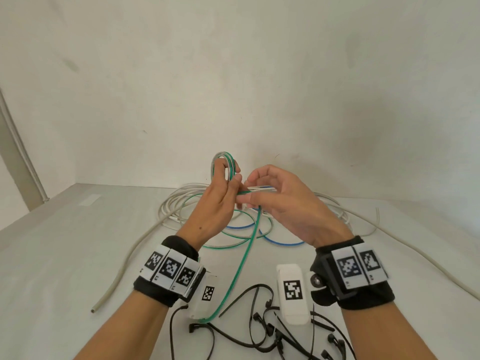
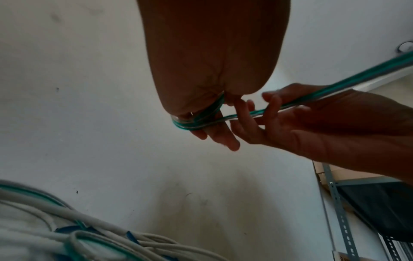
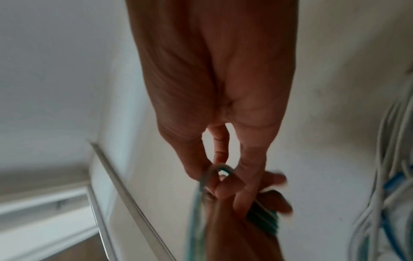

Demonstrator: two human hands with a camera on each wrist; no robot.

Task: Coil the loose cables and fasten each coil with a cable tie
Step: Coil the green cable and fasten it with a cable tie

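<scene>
Green cable (image 1: 242, 258) part-coiled, held up over mid desk (image 1: 65, 255): few loops round left hand (image 1: 215, 203) fingers, right hand (image 1: 283, 203) pinching the running strand just beside them, tail trailing down to near edge among black cable ties (image 1: 249, 331). Risk, prob: loops slipping off fingertips if pinch slackens, or tail dragging ties and snagging. Toward far edge, white cables (image 1: 171, 206) and blue cable (image 1: 280, 241) tangled w/ rest of green, likely to resist pulling.

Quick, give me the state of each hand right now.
Left hand: grip closed on loops of the green cable.
Right hand: fingers pinching the same green cable's running strand.
</scene>
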